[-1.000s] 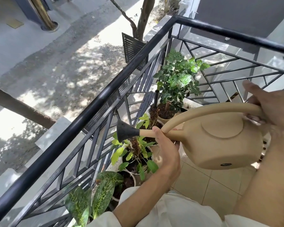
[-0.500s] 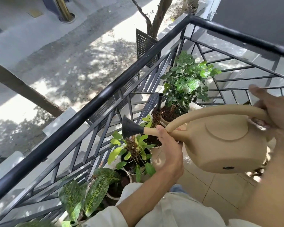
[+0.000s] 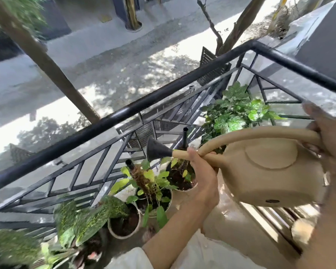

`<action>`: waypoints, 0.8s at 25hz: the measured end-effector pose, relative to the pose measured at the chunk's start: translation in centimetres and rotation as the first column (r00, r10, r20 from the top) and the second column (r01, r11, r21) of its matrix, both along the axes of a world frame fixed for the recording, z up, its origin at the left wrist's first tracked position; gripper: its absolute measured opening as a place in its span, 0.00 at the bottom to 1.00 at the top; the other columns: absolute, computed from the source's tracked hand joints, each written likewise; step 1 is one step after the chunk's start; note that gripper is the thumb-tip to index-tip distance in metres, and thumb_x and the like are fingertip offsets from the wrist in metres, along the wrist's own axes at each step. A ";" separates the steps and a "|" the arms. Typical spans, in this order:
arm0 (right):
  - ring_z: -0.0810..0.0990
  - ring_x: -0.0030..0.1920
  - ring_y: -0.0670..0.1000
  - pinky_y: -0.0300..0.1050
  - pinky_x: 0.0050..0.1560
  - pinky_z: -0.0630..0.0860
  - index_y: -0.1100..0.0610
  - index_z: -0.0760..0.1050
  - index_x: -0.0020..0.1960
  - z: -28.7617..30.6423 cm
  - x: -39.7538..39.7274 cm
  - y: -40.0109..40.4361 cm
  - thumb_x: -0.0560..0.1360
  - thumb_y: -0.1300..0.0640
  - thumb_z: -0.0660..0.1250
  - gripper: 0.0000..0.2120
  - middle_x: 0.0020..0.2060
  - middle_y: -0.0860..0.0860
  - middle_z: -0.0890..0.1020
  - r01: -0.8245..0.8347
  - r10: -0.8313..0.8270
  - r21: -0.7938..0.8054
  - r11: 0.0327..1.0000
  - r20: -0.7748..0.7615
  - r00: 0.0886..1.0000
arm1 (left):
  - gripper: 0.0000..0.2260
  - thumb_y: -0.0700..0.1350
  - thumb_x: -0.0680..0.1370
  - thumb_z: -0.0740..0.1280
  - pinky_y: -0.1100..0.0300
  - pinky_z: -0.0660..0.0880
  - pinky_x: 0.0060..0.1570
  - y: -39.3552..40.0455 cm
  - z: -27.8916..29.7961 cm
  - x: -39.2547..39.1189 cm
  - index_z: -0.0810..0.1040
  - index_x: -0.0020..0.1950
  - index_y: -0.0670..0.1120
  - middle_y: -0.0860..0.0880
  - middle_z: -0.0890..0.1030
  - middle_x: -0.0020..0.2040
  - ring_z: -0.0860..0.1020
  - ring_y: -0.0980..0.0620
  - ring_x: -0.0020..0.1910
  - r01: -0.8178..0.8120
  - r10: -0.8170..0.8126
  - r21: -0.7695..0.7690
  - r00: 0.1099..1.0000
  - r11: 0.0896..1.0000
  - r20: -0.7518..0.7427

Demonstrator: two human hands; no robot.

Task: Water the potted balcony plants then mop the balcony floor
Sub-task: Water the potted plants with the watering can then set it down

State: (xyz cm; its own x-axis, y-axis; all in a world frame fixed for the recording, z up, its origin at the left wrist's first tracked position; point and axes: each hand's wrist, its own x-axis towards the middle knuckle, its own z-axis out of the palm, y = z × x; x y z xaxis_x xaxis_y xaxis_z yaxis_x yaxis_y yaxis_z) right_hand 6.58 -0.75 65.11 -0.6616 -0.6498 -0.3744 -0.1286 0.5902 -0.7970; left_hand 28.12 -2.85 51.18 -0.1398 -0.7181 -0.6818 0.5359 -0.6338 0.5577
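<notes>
Watering can: I've got the beige watering can (image 3: 268, 171) up in the air on the balcony side of the black railing (image 3: 109, 121), spout aimed out over the row of pots at the railing's foot.
Right grip: my right hand (image 3: 330, 140) is wrapped round the back end of the long arched handle, carrying the weight.
Left grip: my left hand (image 3: 200, 171) is curled round the thin spout just behind the black rose (image 3: 155, 152), steering it.
Handling: I reckon it's stiff moulded plastic, smooth and a touch slick; with water inside it'll be back-heavy and sloshy, so two holds suit it, handle for load, spout for aim.
Shape: squat rounded body, a raised disc on its side, a slim tube ending in a flared dark cone.
Plants: nearest under the rose, a small leafy plant (image 3: 149, 183) in a pale round pot; the next pot along (image 3: 182, 177) shows dark soil; a bushy one (image 3: 235, 111) fills the railing's corner.
Floor: glossy tan tiles (image 3: 231, 222), look wet beside the pots, so slippery footing I'd guess.
Stage: watering underway, mopping not begun.
</notes>
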 end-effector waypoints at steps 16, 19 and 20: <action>0.68 0.14 0.49 0.43 0.30 0.67 0.58 0.77 0.33 0.7 -10.7 -1.4 0.68 0.22 0.68 0.37 0.16 0.55 0.73 0.074 -0.074 -0.080 0.994 -0.009 0.997 | 0.36 0.71 0.83 0.52 0.58 0.83 0.51 -2.2 -0.6 -11.7 0.81 0.66 0.43 0.41 0.88 0.57 0.86 0.45 0.59 -0.046 0.045 0.033 0.999 0.998 0.019; 0.67 0.13 0.48 0.43 0.30 0.66 0.60 0.76 0.34 0.7 -11.7 -1.4 0.72 0.23 0.65 0.38 0.15 0.54 0.72 0.060 -0.061 -0.054 0.997 -0.018 0.998 | 0.34 0.70 0.83 0.52 0.61 0.83 0.45 -2.6 -0.4 -12.9 0.81 0.64 0.44 0.41 0.88 0.57 0.87 0.46 0.57 -0.053 0.052 0.052 0.998 0.997 0.021; 0.67 0.12 0.48 0.43 0.31 0.65 0.61 0.77 0.34 0.7 -12.2 -1.3 0.73 0.23 0.65 0.38 0.15 0.54 0.72 0.058 -0.058 -0.040 0.998 -0.017 0.998 | 0.33 0.70 0.83 0.52 0.61 0.83 0.45 -2.6 -0.4 -13.3 0.82 0.63 0.45 0.42 0.88 0.55 0.87 0.47 0.56 -0.049 0.047 0.058 0.999 0.997 0.023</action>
